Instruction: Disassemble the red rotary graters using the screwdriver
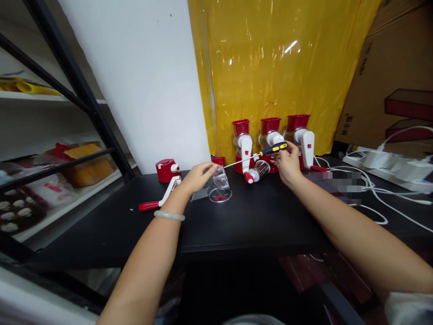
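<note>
A screwdriver [274, 149] with a black and yellow handle is gripped by my right hand [288, 166], its metal shaft slanting down to the left. The shaft's tip ends at the fingers of my left hand [199, 177], which are closed on a clear plastic piece [221, 179]. Below that piece, a round clear part [220, 195] with a red bit in it rests on the black table. Left of my left hand sit a red part [165, 170] and a white crank [169, 192] with a red handle. A metal grater drum [260, 171] lies between my hands.
Three red and white rotary graters [242, 142] stand along the back by a yellow plastic curtain [270, 58]. White cables and a power strip [389, 167] lie at right, before a large cardboard box [392, 67]. A black-framed shelf [91, 104] stands left.
</note>
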Tool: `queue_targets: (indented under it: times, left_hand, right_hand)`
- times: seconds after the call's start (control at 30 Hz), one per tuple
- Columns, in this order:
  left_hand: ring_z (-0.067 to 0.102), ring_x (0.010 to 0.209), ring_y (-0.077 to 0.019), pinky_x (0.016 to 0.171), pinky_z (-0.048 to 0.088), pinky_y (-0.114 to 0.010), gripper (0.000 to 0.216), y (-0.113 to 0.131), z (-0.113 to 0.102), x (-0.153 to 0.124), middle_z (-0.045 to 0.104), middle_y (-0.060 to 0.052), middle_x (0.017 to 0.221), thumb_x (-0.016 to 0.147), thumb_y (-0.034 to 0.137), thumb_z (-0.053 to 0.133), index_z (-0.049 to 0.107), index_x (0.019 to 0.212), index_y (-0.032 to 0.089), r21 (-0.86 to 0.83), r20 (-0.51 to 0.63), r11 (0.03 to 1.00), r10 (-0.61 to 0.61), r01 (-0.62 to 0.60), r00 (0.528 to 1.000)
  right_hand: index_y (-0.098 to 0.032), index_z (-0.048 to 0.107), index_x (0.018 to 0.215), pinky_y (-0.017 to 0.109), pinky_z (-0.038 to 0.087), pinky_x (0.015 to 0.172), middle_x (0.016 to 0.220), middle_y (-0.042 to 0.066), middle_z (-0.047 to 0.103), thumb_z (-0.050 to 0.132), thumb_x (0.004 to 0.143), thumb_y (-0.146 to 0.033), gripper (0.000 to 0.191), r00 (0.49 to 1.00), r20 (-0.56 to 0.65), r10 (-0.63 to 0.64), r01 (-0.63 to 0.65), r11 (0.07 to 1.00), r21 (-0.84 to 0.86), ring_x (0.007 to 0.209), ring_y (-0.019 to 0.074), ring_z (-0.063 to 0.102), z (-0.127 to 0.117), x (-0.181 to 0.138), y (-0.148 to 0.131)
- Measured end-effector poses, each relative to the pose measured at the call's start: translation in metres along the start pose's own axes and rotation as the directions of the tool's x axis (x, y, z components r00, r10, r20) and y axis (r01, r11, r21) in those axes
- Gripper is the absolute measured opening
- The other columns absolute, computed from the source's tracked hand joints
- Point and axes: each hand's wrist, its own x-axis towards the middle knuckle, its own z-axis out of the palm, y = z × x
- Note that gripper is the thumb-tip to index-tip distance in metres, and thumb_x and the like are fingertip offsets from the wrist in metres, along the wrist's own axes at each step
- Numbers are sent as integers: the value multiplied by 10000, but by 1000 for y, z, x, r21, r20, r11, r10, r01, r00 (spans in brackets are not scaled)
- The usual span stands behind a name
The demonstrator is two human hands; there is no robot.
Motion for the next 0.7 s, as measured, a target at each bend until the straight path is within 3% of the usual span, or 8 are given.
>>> queue_targets:
  times: [0.17,0.5,0.7]
  left_hand:
    - [651,1046,-256,961,473,-389,537,0,0,-1,727,-81,1130,948,596,397,703,1119,190,2,2,1000,-1,1,1000]
    - [647,1067,-259,971,470,-394,534,2,-1,-1,721,-84,1150,949,592,400,703,1127,190,2,0,1000,0,0,1000]
    - [648,1051,-254,963,469,-389,538,2,-1,-1,724,-81,1126,952,595,395,703,1109,183,2,0,1000,-8,8,1000]
  right_hand:
    - [-307,427,1120,207,521,531,885,-36,626,615,738,-251,430,999,-11,53,-53,999,10,705,116,654,1,1,-1]
    - [-277,465,1127,166,498,501,802,-61,605,575,647,-109,521,999,-40,29,-28,999,30,660,95,654,1,-1,-4]
    - [-282,492,1099,178,504,490,863,-48,615,608,725,-226,395,998,-42,43,-40,997,61,667,92,648,0,1,-4]
